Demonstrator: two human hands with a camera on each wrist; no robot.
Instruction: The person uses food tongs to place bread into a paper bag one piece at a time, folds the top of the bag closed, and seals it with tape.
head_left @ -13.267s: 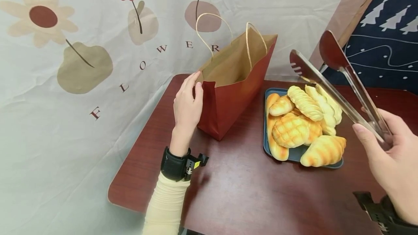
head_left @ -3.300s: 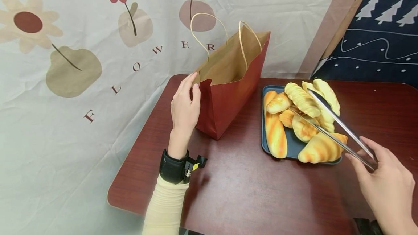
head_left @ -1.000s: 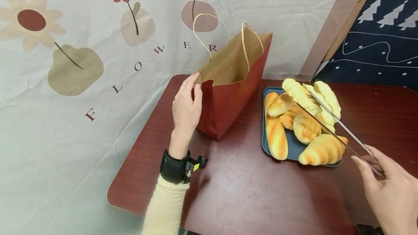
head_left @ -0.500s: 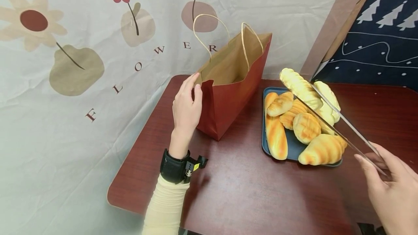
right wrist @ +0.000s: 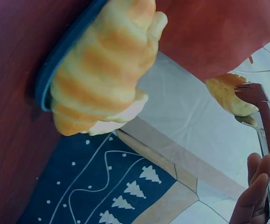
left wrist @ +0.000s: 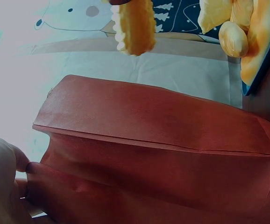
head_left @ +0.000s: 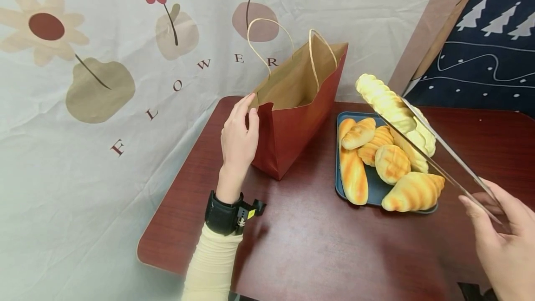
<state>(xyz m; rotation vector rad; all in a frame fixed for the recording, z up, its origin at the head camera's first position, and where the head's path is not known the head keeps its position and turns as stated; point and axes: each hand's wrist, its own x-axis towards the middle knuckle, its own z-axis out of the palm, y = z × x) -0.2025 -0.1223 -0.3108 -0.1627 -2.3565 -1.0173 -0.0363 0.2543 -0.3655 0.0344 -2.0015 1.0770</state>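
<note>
Glossy red-brown table (head_left: 317, 245), pale flower-printed cloth (head_left: 188, 124) behind, navy tree-patterned fabric (head_left: 476, 66) at right

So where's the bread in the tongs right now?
In the head view, the bread is right of centre, raised in the tongs above the back of the blue tray, right of the red paper bag.

Your paper bag (head_left: 303, 129): red outside, tan inside, cream handles (head_left: 312, 62). Your tongs (head_left: 457, 157) silver; twisted bread (head_left: 382, 97) pale yellow. Tray (head_left: 377, 189) dark blue. You have a round bun (head_left: 393, 164) golden with crosshatch, a croissant (head_left: 414, 192) banded orange on cream. Table (head_left: 317, 240) red-brown, wood-grained. Backdrop (head_left: 175, 152) white, printed with beige and red flowers; wall hanging (head_left: 468, 68) navy, white trees. Your sleeve (head_left: 215, 261) cream, wristband (head_left: 220, 212) black.
</note>
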